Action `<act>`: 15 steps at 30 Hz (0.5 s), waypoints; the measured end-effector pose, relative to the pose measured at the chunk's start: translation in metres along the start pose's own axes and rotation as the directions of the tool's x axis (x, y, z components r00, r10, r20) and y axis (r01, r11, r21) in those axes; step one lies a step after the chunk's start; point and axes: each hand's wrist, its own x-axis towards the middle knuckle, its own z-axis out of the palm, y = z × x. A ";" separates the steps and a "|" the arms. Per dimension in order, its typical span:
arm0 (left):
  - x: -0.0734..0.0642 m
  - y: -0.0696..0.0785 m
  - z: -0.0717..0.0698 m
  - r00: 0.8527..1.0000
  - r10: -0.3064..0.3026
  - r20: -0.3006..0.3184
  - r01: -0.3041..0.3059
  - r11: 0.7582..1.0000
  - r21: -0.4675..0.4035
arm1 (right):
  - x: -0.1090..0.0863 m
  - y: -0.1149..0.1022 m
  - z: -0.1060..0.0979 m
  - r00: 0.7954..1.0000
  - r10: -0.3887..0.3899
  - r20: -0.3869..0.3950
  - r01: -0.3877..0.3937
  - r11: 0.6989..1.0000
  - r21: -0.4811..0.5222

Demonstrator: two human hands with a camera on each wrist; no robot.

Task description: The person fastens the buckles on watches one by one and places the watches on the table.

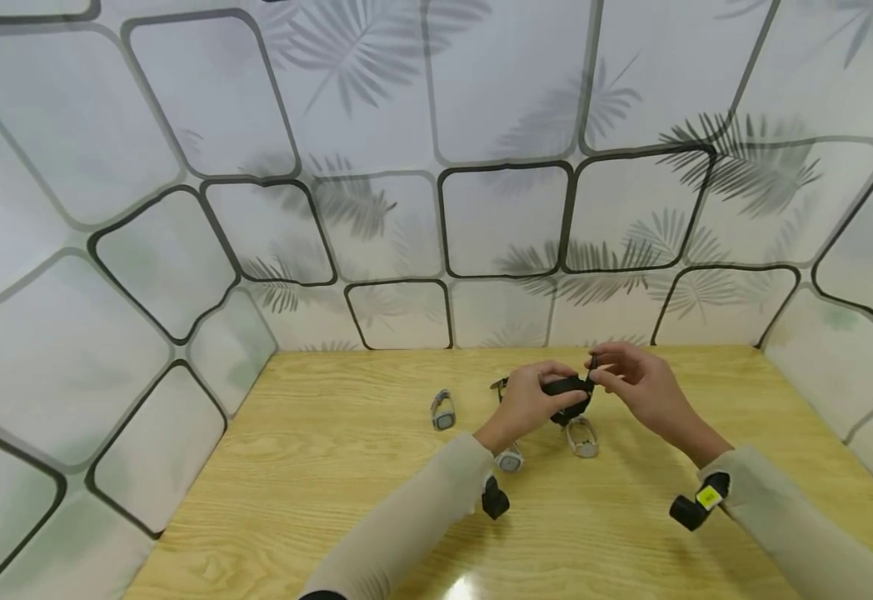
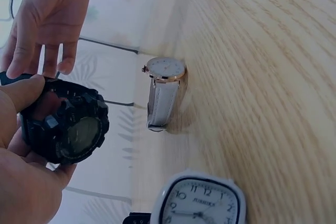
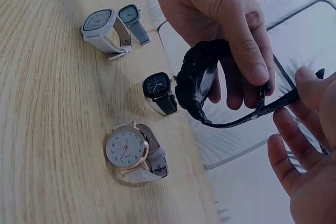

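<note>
My left hand grips a chunky black digital watch above the table, its thumb on the strap. Thumb and fingers of my right hand pinch the free end of the black strap, which runs through the buckle area in the right wrist view. The strap forms a closed loop there, with the watch case at its left. Just below the held watch, a round rose-gold watch with a pale strap lies on the table.
On the wood-grain table are also a white square-faced watch, a grey watch to the left and a small black watch. Patterned wall covering stands behind and at both sides.
</note>
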 end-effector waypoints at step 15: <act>-0.004 -0.003 -0.021 1.000 0.013 0.026 -0.017 0.992 0.127 | -0.003 -0.001 -0.006 0.998 -0.021 -0.056 0.011 0.985 -0.173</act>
